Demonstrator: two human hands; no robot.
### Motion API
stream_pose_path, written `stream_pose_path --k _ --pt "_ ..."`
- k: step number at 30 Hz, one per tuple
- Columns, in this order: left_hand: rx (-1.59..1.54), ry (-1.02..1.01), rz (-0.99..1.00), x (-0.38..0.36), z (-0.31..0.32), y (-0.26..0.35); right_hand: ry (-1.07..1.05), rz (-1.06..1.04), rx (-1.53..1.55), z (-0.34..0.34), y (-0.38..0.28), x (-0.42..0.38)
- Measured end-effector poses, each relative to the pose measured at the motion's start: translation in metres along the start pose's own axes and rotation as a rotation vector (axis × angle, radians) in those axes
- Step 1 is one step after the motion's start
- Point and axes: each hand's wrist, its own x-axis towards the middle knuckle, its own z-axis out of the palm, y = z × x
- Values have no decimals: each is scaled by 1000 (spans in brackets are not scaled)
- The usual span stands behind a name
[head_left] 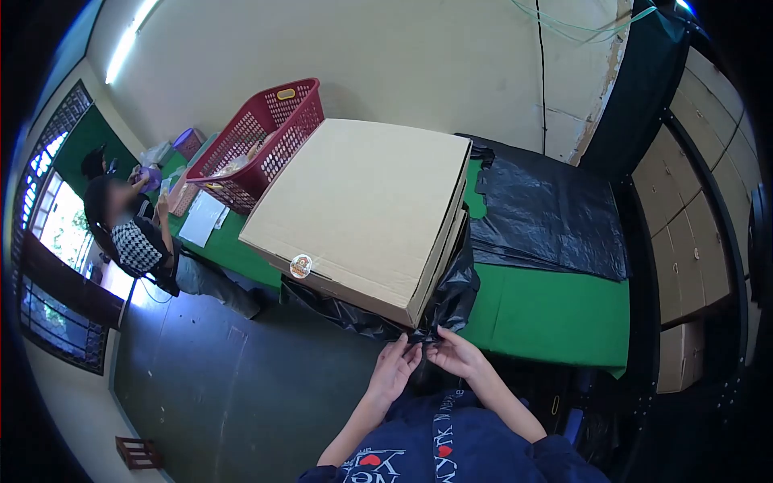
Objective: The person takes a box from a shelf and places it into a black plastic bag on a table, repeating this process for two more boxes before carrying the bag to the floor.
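A stack of flat cardboard boxes (366, 209) sits at the corner of the green-covered table, a round sticker (300, 266) on its front edge. Black plastic bag (456, 294) material is gathered around the lower part of the stack and hangs along its near sides. Just below the nearest box corner, my left hand (393, 372) pinches the bag's edge. My right hand (457, 354), close beside it, has its thumb and fingers closed on the same black plastic. The bag's underside is hidden by the boxes.
A maroon plastic basket (270, 133) with things inside stands behind the boxes. Flat black plastic bags (555, 209) lie on the green tablecloth (547, 310) to the right. Cartons (684, 241) fill a rack at far right. Two people (133, 225) are at the table's left end, near papers (203, 217).
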Motion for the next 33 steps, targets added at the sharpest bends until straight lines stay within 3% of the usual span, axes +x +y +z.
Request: stream_pose_path --k 1,4,5,9,12,14,18,22,23,26,28,30,33 --pt "4 1 -7 1 2 0 21 45 38 7 1 0" --pt "138 81 126 -3 22 8 95 -186 -291 34 -8 -2" --pt "202 94 189 -7 26 8 255 -336 -467 49 -6 -3" --pt "452 119 390 -18 38 16 226 -378 -990 34 -17 1" --pt "461 120 295 -18 25 18 276 -313 -799 25 -19 1" --pt "477 134 315 -19 22 15 69 -311 -551 7 -26 2" --pt "460 141 316 -19 16 14 -19 -254 -20 -37 -60 21" --pt "449 140 303 -15 15 13 274 -199 44 -60 -98 49" --pt "440 129 296 -14 15 13 353 -182 42 -54 -100 57" --pt "416 104 267 -12 13 14 109 -315 -138 -61 -120 68" --pt "398 91 241 -10 9 13 206 -423 -124 -33 -138 64" --pt "396 91 218 -13 5 15 168 -568 -272 -30 -141 65" --pt "535 60 175 -14 -2 26 342 -586 -638 -18 -139 49"
